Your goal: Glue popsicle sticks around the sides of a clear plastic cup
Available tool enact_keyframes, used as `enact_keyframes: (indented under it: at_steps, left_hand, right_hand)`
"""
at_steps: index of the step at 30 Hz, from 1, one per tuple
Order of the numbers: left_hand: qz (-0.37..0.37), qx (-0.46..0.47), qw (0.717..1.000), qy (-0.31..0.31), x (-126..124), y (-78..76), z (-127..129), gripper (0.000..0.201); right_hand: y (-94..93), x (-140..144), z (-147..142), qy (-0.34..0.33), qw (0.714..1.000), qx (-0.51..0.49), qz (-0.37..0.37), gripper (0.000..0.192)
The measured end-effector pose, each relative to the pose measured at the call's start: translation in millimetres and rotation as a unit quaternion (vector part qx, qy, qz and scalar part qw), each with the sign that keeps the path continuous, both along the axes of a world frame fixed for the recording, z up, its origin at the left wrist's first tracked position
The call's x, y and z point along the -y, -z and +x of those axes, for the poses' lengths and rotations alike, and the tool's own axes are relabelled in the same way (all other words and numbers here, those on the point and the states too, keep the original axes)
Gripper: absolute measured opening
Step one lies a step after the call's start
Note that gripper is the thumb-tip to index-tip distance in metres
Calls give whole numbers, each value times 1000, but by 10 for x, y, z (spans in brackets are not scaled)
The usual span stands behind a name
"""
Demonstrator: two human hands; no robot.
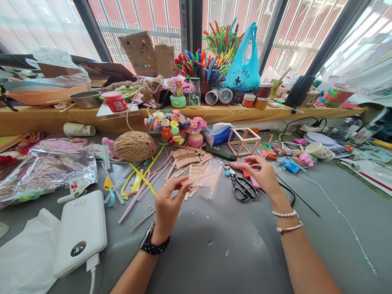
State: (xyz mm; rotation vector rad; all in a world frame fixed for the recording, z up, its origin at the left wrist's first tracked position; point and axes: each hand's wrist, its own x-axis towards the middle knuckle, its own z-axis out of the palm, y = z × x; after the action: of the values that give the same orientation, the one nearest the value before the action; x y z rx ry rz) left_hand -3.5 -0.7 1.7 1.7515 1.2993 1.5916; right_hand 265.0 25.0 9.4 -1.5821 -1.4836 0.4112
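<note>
L hand (167, 204): grip nearly closed, fingertips pinching one flat wooden stick (200, 177) just above the stick pile (188, 160) at bench (214, 241) centre. R hand (263, 173): fingers curled loosely, tips on a pink pipe-cleaner piece (241, 165); can't tell if gripped. Scissors (241, 185) lie between the hands, just beside R. Twine ball (135, 145) behind L; stick cube frame (243, 141) behind R.

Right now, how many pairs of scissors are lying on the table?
1. The scissors lie open on the grey table, between the left hand and the right hand. More could be hidden under the clutter.
</note>
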Motion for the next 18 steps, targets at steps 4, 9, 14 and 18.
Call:
enact_keyframes:
  at_steps: [4, 9, 14, 18]
  left_hand:
    - [-39, 18, 998, 39, 15, 4, 15, 16]
    - [-92, 88, 987, 96, 38, 22, 21, 18]
    - [-121, 109, 979, 126, 35, 8, 32, 18]
    - [-130, 115, 975, 137, 24, 3, 40, 18]
  right_hand:
    - [-87, 81, -310, -173, 985, 18, 0, 39]
    - [-148, 165, -467, -231, 970, 62, 42, 42]
    - [-165, 187, -486, -259, 963, 67, 38, 35]
    - [-176, 195, -493, -266, 960, 76, 50, 30]
